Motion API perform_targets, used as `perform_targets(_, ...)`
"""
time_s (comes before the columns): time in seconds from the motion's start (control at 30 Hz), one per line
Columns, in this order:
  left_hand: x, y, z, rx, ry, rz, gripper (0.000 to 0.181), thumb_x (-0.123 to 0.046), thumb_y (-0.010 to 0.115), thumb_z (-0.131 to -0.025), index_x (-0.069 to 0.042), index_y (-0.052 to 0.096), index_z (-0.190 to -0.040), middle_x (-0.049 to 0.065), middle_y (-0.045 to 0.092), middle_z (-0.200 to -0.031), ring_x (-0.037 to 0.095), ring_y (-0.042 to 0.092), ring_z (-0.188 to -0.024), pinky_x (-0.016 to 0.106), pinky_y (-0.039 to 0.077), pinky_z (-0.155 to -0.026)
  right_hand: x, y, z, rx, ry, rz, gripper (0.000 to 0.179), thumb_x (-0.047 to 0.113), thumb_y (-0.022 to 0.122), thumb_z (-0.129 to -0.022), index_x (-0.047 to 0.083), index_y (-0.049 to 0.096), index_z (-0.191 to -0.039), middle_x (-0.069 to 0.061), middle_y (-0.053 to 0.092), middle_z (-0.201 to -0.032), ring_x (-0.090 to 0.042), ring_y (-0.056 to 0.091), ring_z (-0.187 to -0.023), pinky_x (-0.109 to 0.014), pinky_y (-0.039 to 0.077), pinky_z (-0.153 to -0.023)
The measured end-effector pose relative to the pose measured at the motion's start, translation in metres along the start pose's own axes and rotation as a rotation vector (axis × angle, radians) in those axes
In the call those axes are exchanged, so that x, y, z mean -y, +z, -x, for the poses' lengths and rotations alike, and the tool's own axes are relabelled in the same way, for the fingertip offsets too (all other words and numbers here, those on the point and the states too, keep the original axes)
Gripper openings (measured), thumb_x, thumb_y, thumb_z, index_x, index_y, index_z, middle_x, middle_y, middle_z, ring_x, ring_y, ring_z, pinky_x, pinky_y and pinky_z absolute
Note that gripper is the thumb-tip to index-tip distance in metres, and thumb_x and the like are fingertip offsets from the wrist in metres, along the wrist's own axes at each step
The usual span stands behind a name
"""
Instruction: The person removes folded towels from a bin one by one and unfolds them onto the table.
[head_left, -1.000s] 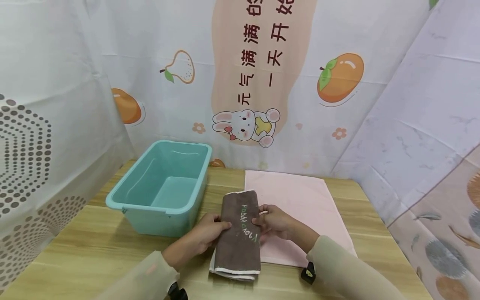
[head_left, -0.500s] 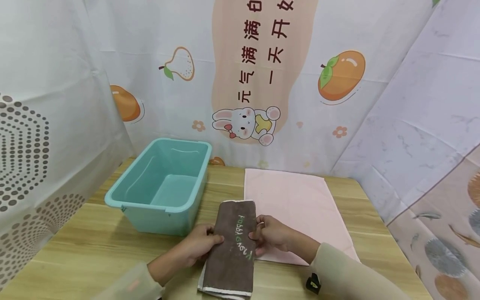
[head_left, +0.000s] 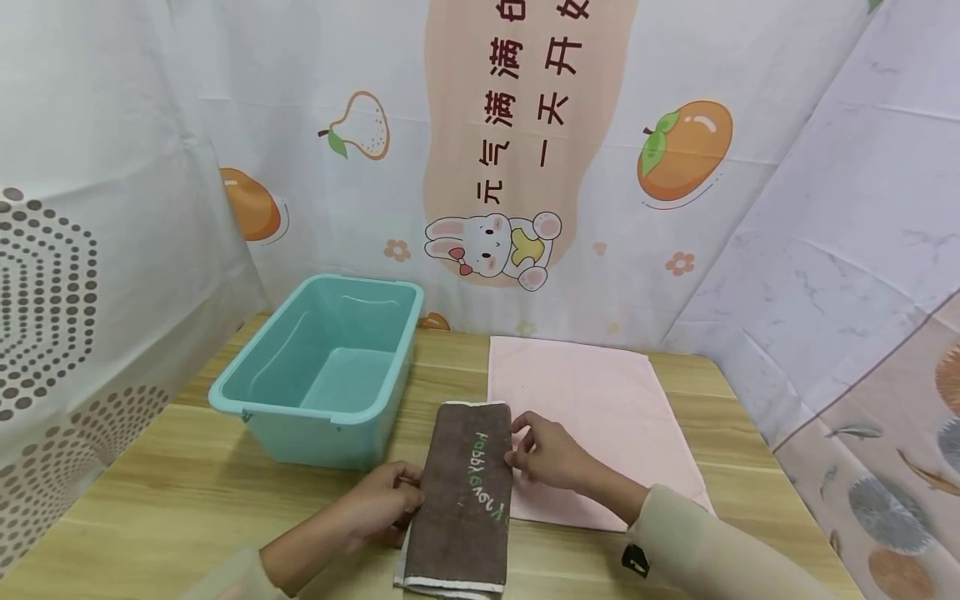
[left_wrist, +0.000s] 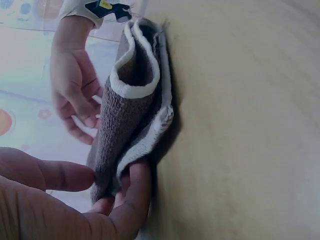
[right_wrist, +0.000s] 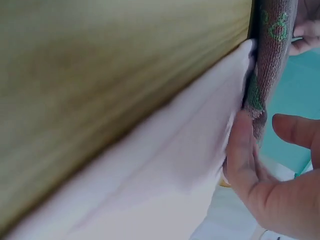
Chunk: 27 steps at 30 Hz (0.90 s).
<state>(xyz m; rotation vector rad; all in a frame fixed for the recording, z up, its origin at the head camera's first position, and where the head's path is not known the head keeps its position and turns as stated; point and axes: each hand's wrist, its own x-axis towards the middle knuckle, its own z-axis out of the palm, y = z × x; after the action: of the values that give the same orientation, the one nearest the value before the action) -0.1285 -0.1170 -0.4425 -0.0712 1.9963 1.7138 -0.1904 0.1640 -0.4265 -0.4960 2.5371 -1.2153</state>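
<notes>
A folded brown towel (head_left: 459,508) with white edging and green and white lettering lies lengthwise on the table, at the bottom middle of the head view. My left hand (head_left: 375,507) pinches its left edge. In the left wrist view the thumb (left_wrist: 72,176) is against one side of the towel and fingers (left_wrist: 136,192) reach under the lower layer. Loose folds show at the towel's near end. My right hand (head_left: 551,454) is at the right edge; in the right wrist view its fingers touch the edge, while the thumb (right_wrist: 295,129) stands apart from the cloth.
A pink cloth (head_left: 585,400) lies flat on the wooden table (head_left: 187,517), right of the brown towel and under my right hand. A turquoise tub (head_left: 378,408) stands at the back left. Printed curtains (head_left: 315,217) enclose the back and sides.
The brown towel has moved nearer to me and slightly left. My left thumb has slid from its top to its left edge, and my right hand has loosened its hold.
</notes>
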Motion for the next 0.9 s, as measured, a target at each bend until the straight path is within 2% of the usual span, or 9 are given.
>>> perform_targets(0.13,0.005,-0.005,0.004,0.065,0.019,0.040,0.036,0.000,0.052,-0.098,0.009,0.048,-0.132,0.015,0.062,-0.107,0.023,0.064,-0.082,0.036,0.056,-0.064,0.007,-0.001,-0.005,-0.022,-0.219,0.227,0.018,0.010,0.070,-0.097,0.002,0.064,-0.111,0.000,0.064,-0.086,-0.011,0.058,-0.070,-0.027,0.050,-0.058)
perform_targets(0.2,0.007,-0.007,0.005,0.090,0.021,0.059,0.036,0.004,0.053,-0.097,0.009,0.048,-0.132,0.015,0.063,-0.108,0.023,0.065,-0.083,0.037,0.058,-0.066,0.012,0.001,-0.008,-0.015,-0.306,0.301,0.012,0.010,0.071,-0.097,0.004,0.066,-0.107,0.002,0.063,-0.088,-0.009,0.058,-0.073,-0.026,0.050,-0.061)
perform_targets(0.37,0.010,-0.011,0.006,0.117,0.010,0.085,0.036,0.011,0.056,-0.095,0.009,0.048,-0.130,0.018,0.059,-0.110,0.025,0.063,-0.084,0.039,0.059,-0.067,0.026,0.008,-0.018,0.061,-0.502,0.541,0.016,0.014,0.070,-0.098,0.007,0.068,-0.112,-0.001,0.064,-0.096,-0.012,0.058,-0.084,-0.027,0.051,-0.072)
perform_targets(0.5,0.011,-0.010,0.007,0.108,-0.012,0.077,0.038,0.010,0.060,-0.093,0.008,0.050,-0.130,0.018,0.057,-0.111,0.026,0.061,-0.088,0.041,0.059,-0.069,0.037,0.018,-0.029,0.117,-0.659,0.780,0.019,0.020,0.070,-0.099,0.011,0.068,-0.115,-0.001,0.064,-0.102,-0.013,0.057,-0.090,-0.029,0.050,-0.079)
perform_targets(0.6,0.010,-0.008,0.009,0.098,-0.021,0.059,0.041,0.007,0.064,-0.090,0.008,0.051,-0.129,0.017,0.056,-0.110,0.026,0.060,-0.090,0.041,0.059,-0.069,0.043,0.027,-0.036,0.163,-0.727,0.895,0.025,0.023,0.069,-0.099,0.015,0.067,-0.123,0.002,0.065,-0.111,-0.013,0.058,-0.098,-0.029,0.050,-0.086)
perform_targets(0.77,0.011,-0.007,0.013,0.086,-0.016,0.034,0.041,0.007,0.065,-0.088,0.009,0.051,-0.126,0.017,0.057,-0.108,0.026,0.060,-0.088,0.040,0.058,-0.066,0.049,0.039,-0.045,0.269,-0.738,0.932,0.040,0.021,0.069,-0.099,0.023,0.061,-0.139,0.004,0.061,-0.135,-0.016,0.055,-0.115,-0.035,0.050,-0.096)
perform_targets(0.9,0.013,-0.006,0.015,0.094,-0.009,0.056,0.043,0.010,0.064,-0.085,0.010,0.051,-0.126,0.018,0.055,-0.108,0.025,0.060,-0.087,0.039,0.059,-0.067,0.051,0.044,-0.049,0.302,-0.742,0.979,0.039,0.021,0.069,-0.099,0.025,0.063,-0.137,0.006,0.060,-0.138,-0.016,0.054,-0.111,-0.034,0.050,-0.094)
